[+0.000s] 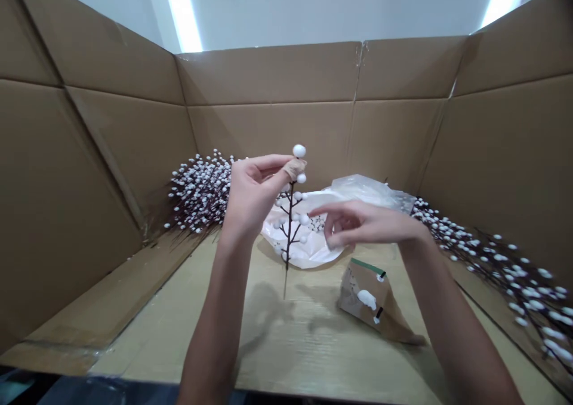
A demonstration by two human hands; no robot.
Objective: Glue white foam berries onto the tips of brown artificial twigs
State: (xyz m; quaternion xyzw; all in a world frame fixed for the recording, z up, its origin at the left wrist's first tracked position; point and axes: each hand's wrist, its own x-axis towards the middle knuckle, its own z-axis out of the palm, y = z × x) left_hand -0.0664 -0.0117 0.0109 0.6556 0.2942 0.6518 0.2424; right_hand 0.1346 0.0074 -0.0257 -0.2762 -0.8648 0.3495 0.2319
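My left hand (264, 184) pinches a brown stem with white berries (290, 226) near its top and holds it upright above the table, the bare end pointing down. Tape or a plaster wraps the thumb tip. Just right of the stem is my right hand (358, 223), its fingers bent and apart, near one of the side berries. Whether a fingertip touches that berry I cannot tell. Behind the stem lies a white plastic bag (308, 258) with small white balls (317, 223) in it. Below my right hand stands a folded cardboard piece (371, 300) with white smears.
Cardboard walls (277, 73) enclose the table (179, 333) at the back and sides. A thick bunch of white-berry stems (201, 190) lies at the back left. More berry stems (505, 273) run along the right wall. Clear plastic (367, 190) lies at the back.
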